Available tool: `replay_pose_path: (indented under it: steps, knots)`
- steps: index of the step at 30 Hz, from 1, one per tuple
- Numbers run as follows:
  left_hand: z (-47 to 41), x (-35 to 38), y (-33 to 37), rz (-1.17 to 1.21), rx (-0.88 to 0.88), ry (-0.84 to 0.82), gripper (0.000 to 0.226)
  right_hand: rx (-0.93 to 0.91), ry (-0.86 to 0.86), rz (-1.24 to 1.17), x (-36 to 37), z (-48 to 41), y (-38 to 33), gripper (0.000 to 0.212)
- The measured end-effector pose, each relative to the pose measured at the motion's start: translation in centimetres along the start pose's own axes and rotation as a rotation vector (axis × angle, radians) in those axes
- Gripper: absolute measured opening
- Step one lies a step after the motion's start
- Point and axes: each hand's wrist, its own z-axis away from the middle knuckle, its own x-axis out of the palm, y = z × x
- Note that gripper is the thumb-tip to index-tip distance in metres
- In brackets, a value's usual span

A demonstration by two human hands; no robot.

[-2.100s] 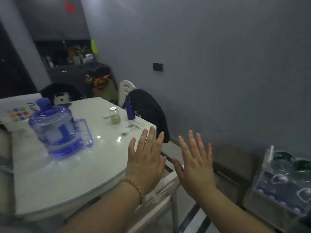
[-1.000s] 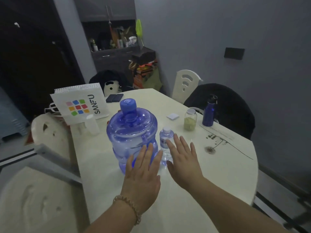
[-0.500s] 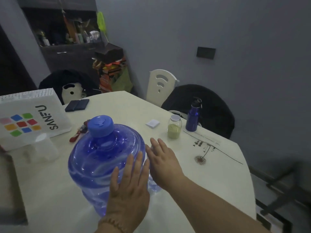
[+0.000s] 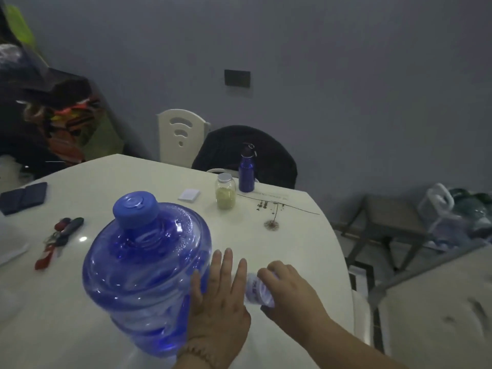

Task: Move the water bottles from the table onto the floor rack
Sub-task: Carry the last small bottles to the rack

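Observation:
A big blue water jug (image 4: 143,265) with a blue cap stands on the white table (image 4: 292,243) in front of me. My left hand (image 4: 218,302) lies flat against the jug's right side, fingers spread. Just to its right, my right hand (image 4: 290,291) is closed over a small clear water bottle (image 4: 257,288) with a white label; its top is hidden under my fingers. The floor rack (image 4: 386,217) stands against the wall beyond the table's right edge, with clear bottles (image 4: 458,214) at its right end.
A jar of greenish stuff (image 4: 225,191) and a dark blue metal flask (image 4: 246,171) stand at the table's far edge. Keys (image 4: 60,237) and dark wallets (image 4: 24,197) lie to the left. Two chairs (image 4: 181,135), one draped in black cloth, stand behind the table.
I have come closer to the table. My right hand has dropped onto the small bottle and closed on it; my left hand has slid to the jug's right side.

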Motion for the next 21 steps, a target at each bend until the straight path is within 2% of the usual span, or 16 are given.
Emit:
replay_pose_path:
  steps: [4,7,13,17,21]
  knots:
    - [3.4,1.0,2.2,0.030,0.212,-0.218,0.090,0.126,-0.063,-0.030,1.5,6.4,0.5,0.059]
    - [5.5,2.9,3.6,-0.037,0.272,-0.362,0.082,0.191,-0.092,-0.051,3.7,9.9,1.0,0.068]
    - [7.1,6.7,4.5,0.035,0.266,-0.474,0.074,0.251,-0.143,-0.060,7.2,13.6,1.8,0.070]
    - [7.1,7.5,4.4,0.018,0.316,-0.470,0.071,0.177,-0.037,0.077,8.5,14.1,2.0,0.067]
    - [6.1,8.2,3.4,-0.016,0.367,-0.424,0.076,0.027,-0.034,0.184,9.5,13.6,1.3,0.081]
